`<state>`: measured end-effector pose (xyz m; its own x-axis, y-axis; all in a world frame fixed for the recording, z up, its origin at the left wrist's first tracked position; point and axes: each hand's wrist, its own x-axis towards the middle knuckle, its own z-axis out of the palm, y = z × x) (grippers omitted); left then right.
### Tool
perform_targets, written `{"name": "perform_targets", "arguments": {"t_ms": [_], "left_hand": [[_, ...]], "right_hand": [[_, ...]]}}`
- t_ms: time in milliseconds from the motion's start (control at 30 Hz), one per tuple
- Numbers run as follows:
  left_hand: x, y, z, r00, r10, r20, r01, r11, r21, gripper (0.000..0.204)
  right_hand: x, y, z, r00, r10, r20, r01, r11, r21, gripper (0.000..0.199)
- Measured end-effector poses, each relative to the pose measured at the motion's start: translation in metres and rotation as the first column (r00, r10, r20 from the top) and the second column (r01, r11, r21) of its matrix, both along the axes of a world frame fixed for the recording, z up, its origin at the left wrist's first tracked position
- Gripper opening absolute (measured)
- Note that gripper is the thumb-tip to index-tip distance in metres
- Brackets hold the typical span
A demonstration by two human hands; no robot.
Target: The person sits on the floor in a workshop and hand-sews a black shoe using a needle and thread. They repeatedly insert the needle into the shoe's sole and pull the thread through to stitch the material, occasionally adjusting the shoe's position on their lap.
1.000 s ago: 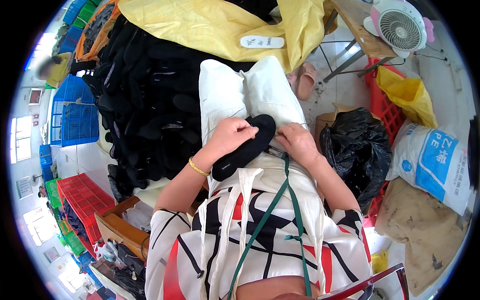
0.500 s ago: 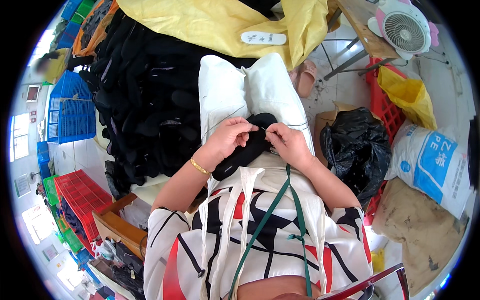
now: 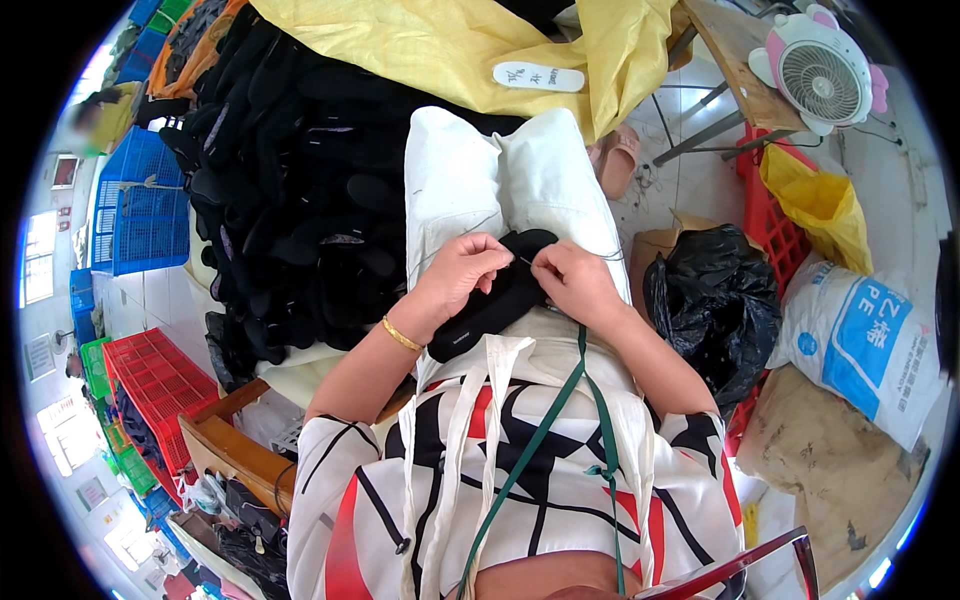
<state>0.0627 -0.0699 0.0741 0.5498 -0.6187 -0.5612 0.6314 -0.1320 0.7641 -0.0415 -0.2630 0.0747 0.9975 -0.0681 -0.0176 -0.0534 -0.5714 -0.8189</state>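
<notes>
A black shoe-shaped piece lies across my lap on the white cloth, its rounded far end under my fingertips. My left hand is closed in a pinch above it; what its fingertips hold is too small to make out. Facing it, a short gap away, my right hand pinches a thin needle-like sliver that points toward the left fingertips. Thin dark threads show on the cloth beside both hands. My hands partly cover the black piece.
Black shoe-shaped pieces are heaped at my left. Ahead lies a yellow sheet with a white sole-shaped card. At right are a black plastic bag, a red crate and a fan on a wooden table.
The view has shifted slightly. My left fingers have drawn closer together in their pinch, while my right hand keeps hold of the thin sliver. The black piece stays on my lap.
</notes>
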Motion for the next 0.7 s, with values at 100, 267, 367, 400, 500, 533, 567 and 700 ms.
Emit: {"name": "perform_targets", "arguments": {"t_ms": [100,267,367,400,500,533,567,700], "left_hand": [[0.002,0.002,-0.007,0.991,0.013,-0.130,-0.017,1.000,-0.026,0.006],[0.000,0.000,-0.001,0.952,0.059,-0.300,-0.100,0.987,-0.124,0.009],[0.000,0.002,-0.004,0.972,0.007,-0.236,-0.046,0.986,-0.158,0.009],[0.000,0.003,-0.006,0.980,-0.011,-0.197,-0.021,0.987,-0.162,0.008],[-0.005,0.000,-0.006,0.997,0.011,-0.072,-0.016,0.998,-0.062,0.009],[-0.005,0.000,-0.005,0.993,0.024,-0.115,-0.033,0.997,-0.073,0.009],[-0.006,0.000,-0.002,0.986,0.039,-0.159,-0.053,0.995,-0.084,0.009],[-0.004,0.001,0.004,0.973,-0.036,-0.226,0.009,0.993,-0.119,0.010]], "right_hand": [[-0.017,-0.008,-0.001,0.980,0.062,-0.187,0.000,0.950,0.311,0.008],[-0.025,-0.013,0.005,0.988,-0.050,-0.144,0.106,0.904,0.415,0.007],[-0.011,-0.006,0.017,0.992,-0.128,0.011,0.118,0.938,0.325,0.008],[-0.005,-0.003,0.019,0.988,-0.144,0.048,0.124,0.949,0.291,0.007],[0.009,0.003,0.009,0.992,-0.075,0.105,0.070,0.996,0.056,0.010],[0.010,0.006,0.008,0.990,-0.059,0.127,0.065,0.997,-0.039,0.009],[0.011,0.007,0.007,0.988,-0.047,0.146,0.060,0.994,-0.086,0.007],[0.016,0.010,0.005,0.979,0.010,0.201,0.041,0.968,-0.246,0.002]]}}
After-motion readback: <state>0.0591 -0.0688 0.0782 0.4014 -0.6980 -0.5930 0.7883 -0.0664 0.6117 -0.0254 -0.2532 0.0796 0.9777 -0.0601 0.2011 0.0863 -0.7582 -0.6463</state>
